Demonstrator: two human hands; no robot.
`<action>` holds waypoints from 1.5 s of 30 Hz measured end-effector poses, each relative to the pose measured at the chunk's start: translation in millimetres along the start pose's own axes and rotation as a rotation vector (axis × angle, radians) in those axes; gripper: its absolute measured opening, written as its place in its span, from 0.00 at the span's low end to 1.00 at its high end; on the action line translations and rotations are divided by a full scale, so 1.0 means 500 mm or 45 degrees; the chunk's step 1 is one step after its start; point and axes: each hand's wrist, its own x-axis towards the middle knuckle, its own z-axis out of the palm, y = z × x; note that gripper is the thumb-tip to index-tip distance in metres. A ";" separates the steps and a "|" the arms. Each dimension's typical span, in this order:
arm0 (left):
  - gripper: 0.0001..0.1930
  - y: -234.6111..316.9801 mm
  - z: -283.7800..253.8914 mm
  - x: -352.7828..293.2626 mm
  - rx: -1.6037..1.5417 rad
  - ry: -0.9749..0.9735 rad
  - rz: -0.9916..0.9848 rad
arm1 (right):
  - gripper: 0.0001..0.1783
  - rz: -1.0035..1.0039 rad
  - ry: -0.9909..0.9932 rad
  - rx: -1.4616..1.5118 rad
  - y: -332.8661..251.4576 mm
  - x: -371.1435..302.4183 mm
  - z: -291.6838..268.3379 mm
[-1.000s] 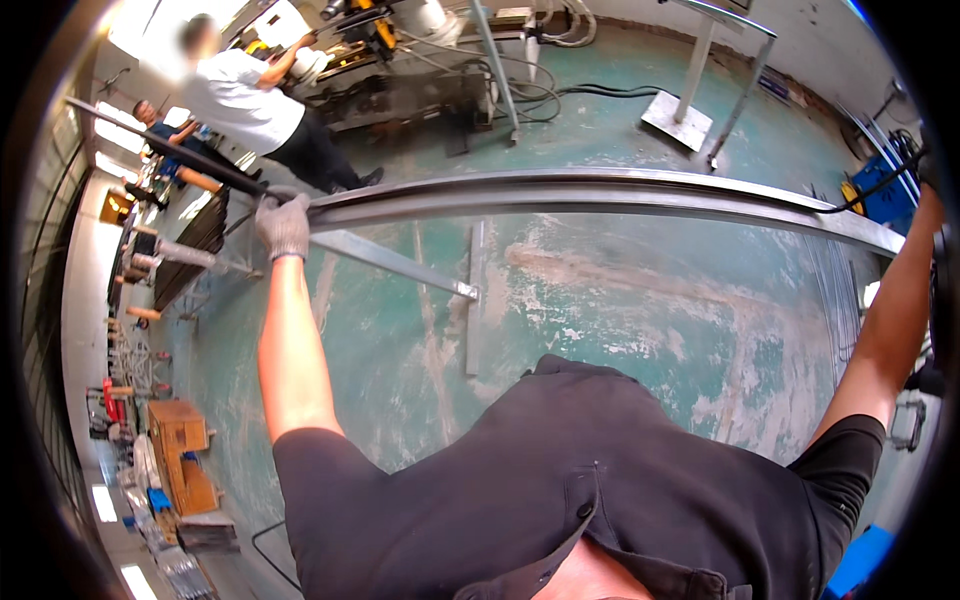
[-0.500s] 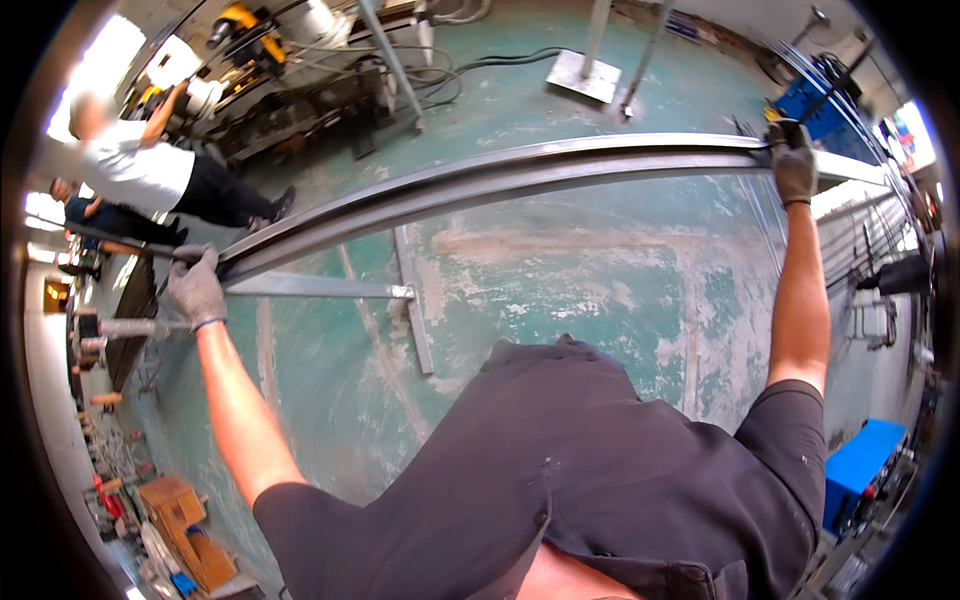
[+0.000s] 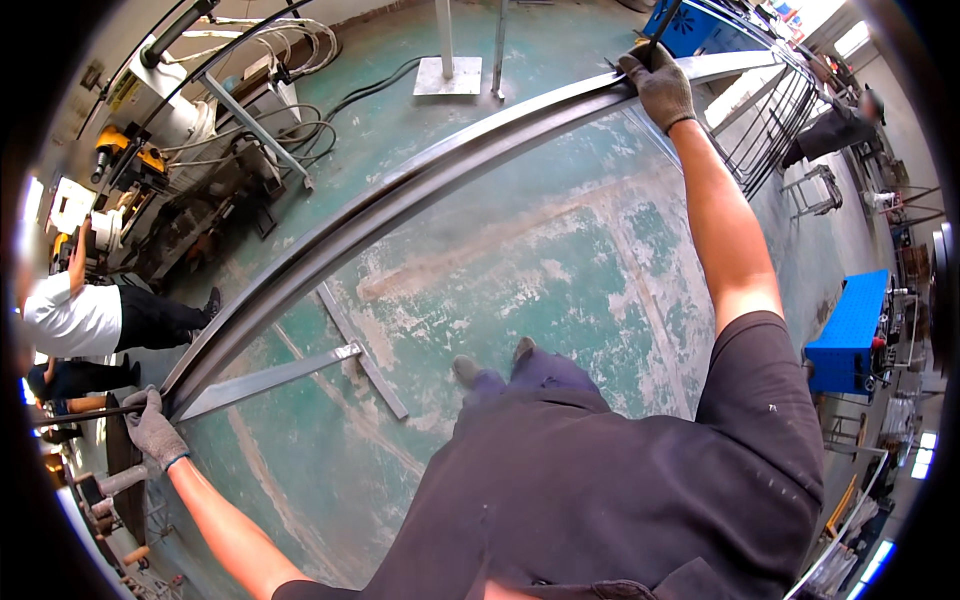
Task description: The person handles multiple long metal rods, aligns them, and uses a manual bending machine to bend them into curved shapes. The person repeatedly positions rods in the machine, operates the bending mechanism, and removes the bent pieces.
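1. The left hand [image 3: 155, 432], in a grey glove, sits at the left end of a long metal beam [image 3: 400, 197]; its fingers curl closed around a dark rod [image 3: 85, 416] that sticks out leftward past that end.
2. The right hand [image 3: 662, 92], also gloved, is clamped around a black rod [image 3: 661, 27] on the beam, short of the beam's right end; the back of the glove faces up. I cannot tell whether the two rods are one piece.
3. The hands are well apart, nearly the beam's length between them. The left forearm [image 3: 225, 520] reaches outward low on the left, while the right forearm [image 3: 728, 220] stretches forward, almost straight.
4. The beam runs across in front of the person, its left end over a metal stand [image 3: 270, 383] whose crosswise foot lies on the floor [image 3: 480, 260].
5. Green, worn floor spreads from the beam's near edge back to the shoes [image 3: 465, 370]; the stand's foot juts into its left side.
6. Beyond the far edge, more floor reaches to a post with a square base plate [image 3: 448, 78] and to cables [image 3: 345, 100].
7. A co-worker in a white shirt [image 3: 72, 315] stands past the beam's left part; a blue cabinet [image 3: 848, 335] stands off to the right.
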 end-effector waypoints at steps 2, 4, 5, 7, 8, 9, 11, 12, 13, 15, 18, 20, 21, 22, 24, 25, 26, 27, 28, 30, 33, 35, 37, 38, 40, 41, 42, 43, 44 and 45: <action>0.05 0.013 -0.001 -0.006 0.015 -0.010 0.002 | 0.13 -0.016 0.008 -0.030 0.002 -0.001 0.003; 0.06 0.020 0.010 -0.010 -0.027 0.008 0.005 | 0.14 -0.034 0.021 -0.018 0.014 -0.003 0.004; 0.06 0.024 0.015 -0.010 -0.045 0.024 0.007 | 0.14 -0.044 0.030 0.013 0.020 -0.004 0.009; 0.07 0.032 0.023 -0.014 -0.052 0.049 0.007 | 0.14 -0.052 0.027 -0.012 0.029 -0.008 0.014; 0.07 0.037 0.022 -0.019 -0.029 0.076 0.000 | 0.14 -0.069 0.028 -0.008 0.027 -0.008 0.017; 0.07 0.022 0.014 -0.010 -0.042 0.084 0.010 | 0.14 -0.086 0.030 -0.004 0.022 -0.009 0.018; 0.08 0.038 0.020 -0.019 -0.053 0.116 -0.022 | 0.14 -0.155 0.030 -0.005 0.051 -0.001 0.030; 0.08 0.037 0.032 -0.013 -0.071 0.096 -0.044 | 0.14 -0.210 0.043 0.010 0.075 0.001 0.032; 0.08 0.028 0.026 -0.006 -0.068 0.097 -0.051 | 0.14 -0.207 0.034 0.121 0.097 0.013 0.041; 0.08 -0.002 -0.009 0.008 -0.027 0.076 -0.032 | 0.14 -0.256 0.052 0.152 0.137 0.025 0.060; 0.08 -0.004 -0.018 0.035 0.016 0.025 -0.021 | 0.16 -0.239 0.098 0.002 0.137 0.034 0.062; 0.07 -0.015 -0.013 0.037 0.024 0.002 0.006 | 0.17 -0.180 0.068 0.098 0.129 0.033 0.058; 0.07 -0.023 -0.018 0.044 -0.001 -0.013 0.014 | 0.17 -0.152 0.063 0.090 0.120 0.031 0.056; 0.07 -0.033 -0.028 0.050 -0.025 -0.028 0.021 | 0.17 -0.125 0.056 0.082 0.115 0.029 0.057; 0.07 -0.045 -0.059 0.065 -0.035 -0.043 -0.019 | 0.18 -0.196 0.039 0.027 0.126 0.038 0.060; 0.07 -0.045 -0.050 0.066 -0.050 -0.050 0.039 | 0.17 -0.560 0.135 -0.481 0.157 0.044 0.053; 0.08 -0.043 -0.036 0.072 -0.080 -0.052 0.110 | 0.16 -0.563 0.128 -0.511 0.170 0.059 0.039; 0.07 -0.051 -0.074 0.084 -0.200 -0.075 0.046 | 0.16 -0.577 0.112 -0.504 0.180 0.079 0.051; 0.07 -0.030 -0.039 0.076 0.024 -0.116 0.129 | 0.17 -0.219 -0.057 -0.051 0.193 0.078 0.050; 0.07 -0.001 -0.008 0.060 -0.031 -0.089 0.049 | 0.22 -0.512 0.012 -0.656 0.223 0.090 0.043; 0.06 0.001 -0.015 0.060 -0.035 -0.032 0.110 | 0.27 -0.785 0.218 -1.277 0.251 0.107 0.054; 0.06 -0.008 -0.034 0.065 -0.012 0.057 0.123 | 0.29 -0.735 0.151 -1.142 0.225 0.108 0.070; 0.06 -0.013 -0.048 0.067 -0.004 0.063 0.082 | 0.29 -0.740 0.100 -0.981 0.221 0.121 0.077; 0.06 -0.006 -0.028 0.064 0.005 0.064 0.079 | 0.26 -0.716 0.101 -0.907 0.229 0.124 0.069; 0.06 0.003 -0.024 0.058 0.019 0.023 0.137 | 0.22 -0.681 0.107 -0.734 0.229 0.126 0.065; 0.06 0.004 -0.029 0.057 0.027 0.024 0.162 | 0.20 -0.520 0.035 -0.452 0.222 0.126 0.066; 0.06 0.006 -0.029 0.058 0.033 0.022 0.190 | 0.19 -0.358 -0.036 -0.172 0.216 0.127 0.064; 0.06 0.005 -0.021 0.063 0.037 0.054 0.228 | 0.20 -0.348 -0.038 0.056 0.241 0.143 0.046; 0.05 0.016 -0.002 0.061 0.033 0.052 0.213 | 0.18 -0.309 -0.013 0.105 0.221 0.126 0.035; 0.05 0.031 0.022 0.060 0.070 0.056 0.200 | 0.16 -0.280 0.015 0.129 0.206 0.102 0.026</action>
